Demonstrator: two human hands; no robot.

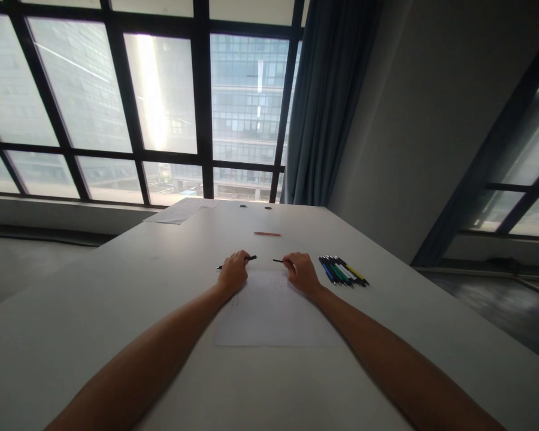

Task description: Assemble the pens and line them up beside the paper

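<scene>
1. No brand, label or readable writing anywhere; only faint marks on the sheet of paper (273, 311), too dim to read.
2. Left hand (233, 274) resting at the far left corner of the sheet, fingers curled together and clamped on a black pen (250, 258), whose ends stick out on both sides of the knuckles.
3. Right hand (302, 270) resting at the far right corner of the sheet, fingers closed on a thin dark piece (278, 261), its tip pointing toward the left hand; whether pen part or refill, cannot tell.
4. Small gap between the two held pieces, tips near each other but apart, just beyond the top edge of the sheet.
5. Row of pens (342, 271) just to the right of the right-hand fingers, lying side by side on the worktop (117, 311), with blue, green, white and yellow barrels.
6. Orange pencil (267, 233) lying crosswise beyond both hands, well apart from the fingers.
7. More papers (179, 211) at the far left corner of the worktop, and two small dark round spots (256, 207) near the far edge.
8. Nothing lying between the hands and the sheet.
</scene>
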